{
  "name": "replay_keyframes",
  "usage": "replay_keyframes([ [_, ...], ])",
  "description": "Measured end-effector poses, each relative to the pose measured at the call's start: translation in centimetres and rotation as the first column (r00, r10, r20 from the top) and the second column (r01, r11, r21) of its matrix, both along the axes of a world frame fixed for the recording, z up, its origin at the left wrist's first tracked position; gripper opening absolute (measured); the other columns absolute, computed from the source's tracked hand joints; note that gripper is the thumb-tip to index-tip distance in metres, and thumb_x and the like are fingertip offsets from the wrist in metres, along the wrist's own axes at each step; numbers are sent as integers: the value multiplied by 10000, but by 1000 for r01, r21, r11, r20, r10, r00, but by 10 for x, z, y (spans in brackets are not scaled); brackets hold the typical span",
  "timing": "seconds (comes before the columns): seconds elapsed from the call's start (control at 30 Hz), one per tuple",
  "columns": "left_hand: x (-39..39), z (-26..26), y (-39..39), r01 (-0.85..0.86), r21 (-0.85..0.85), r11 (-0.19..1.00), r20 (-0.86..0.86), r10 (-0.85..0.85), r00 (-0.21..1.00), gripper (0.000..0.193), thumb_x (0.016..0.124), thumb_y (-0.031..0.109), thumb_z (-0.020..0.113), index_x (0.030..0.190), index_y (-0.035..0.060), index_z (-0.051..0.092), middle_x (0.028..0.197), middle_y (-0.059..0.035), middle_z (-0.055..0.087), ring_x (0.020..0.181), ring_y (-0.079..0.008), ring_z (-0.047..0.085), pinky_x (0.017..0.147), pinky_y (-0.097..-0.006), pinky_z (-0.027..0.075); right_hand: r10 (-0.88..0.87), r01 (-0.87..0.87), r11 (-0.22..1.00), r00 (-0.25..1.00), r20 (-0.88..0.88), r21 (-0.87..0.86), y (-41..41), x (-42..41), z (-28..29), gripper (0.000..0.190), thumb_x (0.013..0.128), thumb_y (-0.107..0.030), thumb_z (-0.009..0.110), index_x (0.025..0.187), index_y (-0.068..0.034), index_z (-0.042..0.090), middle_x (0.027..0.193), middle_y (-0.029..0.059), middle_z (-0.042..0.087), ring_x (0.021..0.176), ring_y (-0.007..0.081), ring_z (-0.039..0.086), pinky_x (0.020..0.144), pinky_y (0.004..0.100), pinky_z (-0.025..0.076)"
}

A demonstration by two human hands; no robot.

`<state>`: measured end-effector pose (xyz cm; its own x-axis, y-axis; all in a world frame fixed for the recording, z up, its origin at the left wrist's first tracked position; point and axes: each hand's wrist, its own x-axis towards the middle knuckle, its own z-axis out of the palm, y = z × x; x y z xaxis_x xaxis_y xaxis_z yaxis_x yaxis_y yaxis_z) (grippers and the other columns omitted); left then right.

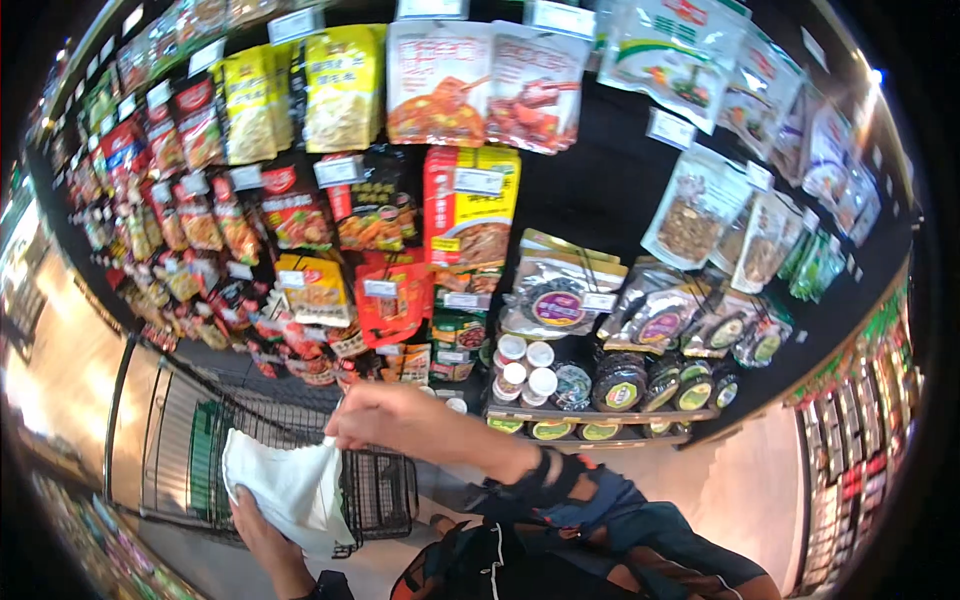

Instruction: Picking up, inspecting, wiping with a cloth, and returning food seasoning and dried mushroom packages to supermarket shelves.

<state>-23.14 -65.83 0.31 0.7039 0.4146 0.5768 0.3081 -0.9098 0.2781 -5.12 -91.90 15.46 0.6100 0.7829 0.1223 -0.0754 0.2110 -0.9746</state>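
Observation:
A limp white cloth or cloth bag (281,487) hangs between my two hands, its folds loose and its top edge wavy. My left hand (259,529) grips it low on the left, with the thumb on its near face. Pinched in the fingers of my right hand (379,420) is its upper right corner; that wrist wears a black band (544,472). Behind and below the cloth stands a black wire shopping cart (379,491), partly hidden by it. Whether the cloth has an opening, I cannot tell.
A tall black display rack (592,172) faces me, hung with food pouches such as a yellow one (341,90) and a red one (390,304). White-lidded tubs (540,380) and round packs (619,382) sit on its low shelf. More stocked shelves (855,465) rise at right.

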Motion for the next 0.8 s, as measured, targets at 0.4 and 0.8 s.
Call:
replay_keyframes([
  [0.4, 89, 96, -85, 300, -905, 301, 213, -289, 933, 538, 1073, 367, 451, 1299, -111, 550, 1186, -170, 636, 1058, -237, 588, 932, -367, 472, -285, -79, 848, 767, 575, 525, -118, -57, 148, 672, 1004, -593, 460, 1137, 43, 631, 1176, 269, 622, 1076, 369, 625, 1011, 511, 439],
  [0.8, 93, 122, -176, 536, -833, -137, 554, -209, 806, 484, 1033, 305, 472, 1343, -65, 491, 1231, -218, 612, 1068, -297, 659, 900, -399, 548, -144, 90, 978, 942, 303, 187, -169, -30, 110, 451, 957, -386, 688, 1201, -17, 597, 1177, 95, 636, 1110, 174, 613, 961, 335, 477],
])
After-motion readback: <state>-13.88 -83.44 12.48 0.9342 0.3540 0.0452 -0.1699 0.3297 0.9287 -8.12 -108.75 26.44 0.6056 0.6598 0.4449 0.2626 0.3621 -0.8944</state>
